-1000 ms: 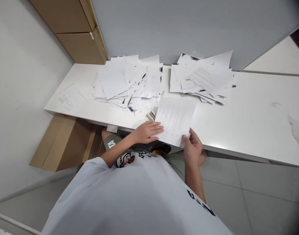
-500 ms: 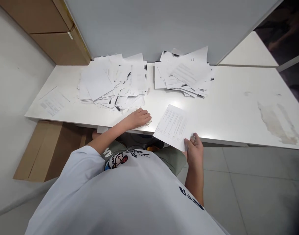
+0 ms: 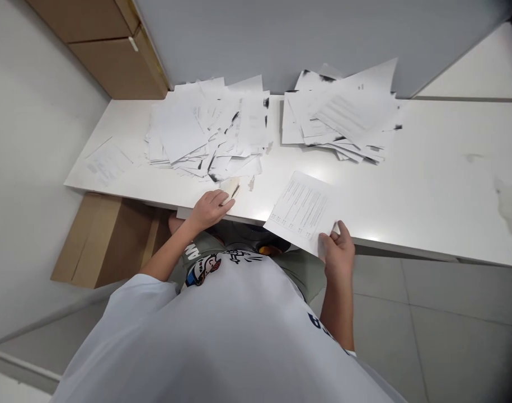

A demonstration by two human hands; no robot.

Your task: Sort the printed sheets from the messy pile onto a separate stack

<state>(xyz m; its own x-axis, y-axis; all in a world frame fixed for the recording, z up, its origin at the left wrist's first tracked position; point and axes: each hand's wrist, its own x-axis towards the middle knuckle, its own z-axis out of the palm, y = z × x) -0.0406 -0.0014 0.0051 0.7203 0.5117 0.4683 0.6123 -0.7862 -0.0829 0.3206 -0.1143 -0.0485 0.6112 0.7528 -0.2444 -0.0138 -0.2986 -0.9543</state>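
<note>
White printed sheet [image 3: 301, 210] stays pinched in our right grip [image 3: 338, 252] at the edge of the surface [image 3: 427, 179]; our left grip [image 3: 211, 210], now further left, lies against a small cream object [image 3: 229, 190] beside the loose paper pile [image 3: 205, 134], clenched or not we cannot tell.

A left heap [image 3: 205, 131] and a right heap [image 3: 339, 115] of rectangular paper sheets lie on a white laminate desk [image 3: 427, 184]. A single printed paper sheet [image 3: 301, 210] lies before them, overhanging the front edge. A brown cardboard box [image 3: 104, 240] stands below the desk's left end.
</note>
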